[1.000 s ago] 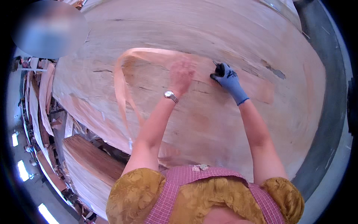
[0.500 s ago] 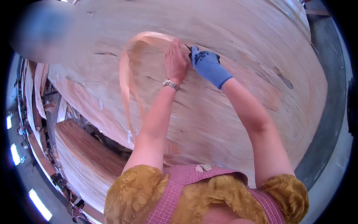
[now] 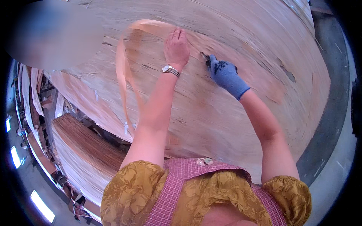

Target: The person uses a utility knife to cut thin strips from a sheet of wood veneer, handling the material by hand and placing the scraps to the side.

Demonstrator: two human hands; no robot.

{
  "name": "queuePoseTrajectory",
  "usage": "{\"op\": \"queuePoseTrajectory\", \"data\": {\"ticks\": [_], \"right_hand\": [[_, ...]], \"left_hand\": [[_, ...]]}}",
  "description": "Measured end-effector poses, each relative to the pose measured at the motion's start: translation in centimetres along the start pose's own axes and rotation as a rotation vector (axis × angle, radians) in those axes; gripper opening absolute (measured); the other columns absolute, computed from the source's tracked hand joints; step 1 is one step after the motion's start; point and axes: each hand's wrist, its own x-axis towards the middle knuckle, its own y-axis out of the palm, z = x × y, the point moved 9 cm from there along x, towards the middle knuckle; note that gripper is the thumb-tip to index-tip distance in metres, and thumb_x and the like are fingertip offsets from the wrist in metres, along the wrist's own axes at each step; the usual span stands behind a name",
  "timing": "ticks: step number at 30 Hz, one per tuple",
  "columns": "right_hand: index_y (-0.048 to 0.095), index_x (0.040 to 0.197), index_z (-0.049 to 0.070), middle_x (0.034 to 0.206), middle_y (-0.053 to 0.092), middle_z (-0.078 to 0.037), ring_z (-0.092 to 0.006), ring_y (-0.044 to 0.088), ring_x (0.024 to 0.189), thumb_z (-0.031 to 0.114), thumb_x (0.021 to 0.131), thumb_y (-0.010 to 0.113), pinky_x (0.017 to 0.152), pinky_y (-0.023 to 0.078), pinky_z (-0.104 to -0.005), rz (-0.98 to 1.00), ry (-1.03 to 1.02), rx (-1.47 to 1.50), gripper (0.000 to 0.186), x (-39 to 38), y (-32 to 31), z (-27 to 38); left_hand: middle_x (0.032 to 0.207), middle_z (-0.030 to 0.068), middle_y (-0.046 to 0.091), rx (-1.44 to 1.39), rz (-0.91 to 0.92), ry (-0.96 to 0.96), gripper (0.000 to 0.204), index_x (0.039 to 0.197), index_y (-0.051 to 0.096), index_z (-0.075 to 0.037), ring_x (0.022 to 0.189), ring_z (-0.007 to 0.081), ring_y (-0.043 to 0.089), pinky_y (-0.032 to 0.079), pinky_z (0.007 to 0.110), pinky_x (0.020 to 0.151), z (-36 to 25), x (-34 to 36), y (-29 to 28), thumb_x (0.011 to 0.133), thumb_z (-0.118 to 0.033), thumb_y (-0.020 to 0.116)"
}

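Observation:
A long, thin strip of pale orange wood veneer [image 3: 121, 62] curves in a loop over a broad sheet of wood veneer [image 3: 226, 124]. My bare left hand [image 3: 177, 47], with a metal watch on the wrist, is closed at the strip's far end and rests low over the sheet; its thumb is hidden. To its right, my right hand [image 3: 223, 71] wears a blue knit glove with dark patches. Its fingers are wrapped round a small dark knife [image 3: 204, 56], whose tip points away to the left, close to the sheet. The handle is mostly covered.
A split or hole [image 3: 288, 72] marks the sheet at the right. Lower left stands a thick stack of brown veneer [image 3: 88, 137], with ragged pieces [image 3: 36, 90] beyond it. Grey floor [image 3: 328, 101] runs along the right. A blurred patch covers the upper left.
My left hand has moved a little farther away, its fingers now more bent, and the strip's loop has gone with it. My right hand has moved right and nearer with the knife, widening the gap.

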Motion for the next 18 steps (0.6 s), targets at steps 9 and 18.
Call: {"op": "queuePoseTrajectory", "data": {"ticks": [9,18], "right_hand": [[0.05,0.107,0.009,0.072,0.065,-0.016,-0.0349,0.064,0.062,0.026,0.097,0.041,0.051,0.045,-0.0472,-0.085,-0.176,-0.044,0.022,-8.6,-0.2,-11.5],[0.064,0.084,0.016,0.092,0.066,-0.012,-0.0289,0.063,0.088,0.023,0.087,0.054,0.072,0.047,-0.0448,-0.072,-0.024,-0.096,0.012,-18.0,1.6,-25.7]], "left_hand": [[0.134,0.0154,0.051,0.008,0.057,-0.024,0.072,0.125,0.054,-0.002,0.122,0.0325,0.047,0.034,0.043,0.105,-0.9,1.4,0.1,0.079,-0.057,0.063],[0.142,0.0152,0.041,0.014,0.344,-0.153,0.078,0.135,0.044,-0.004,0.134,0.03,0.034,0.028,0.044,0.11,-0.7,-0.6,2.8,0.077,-0.05,0.069]]}}
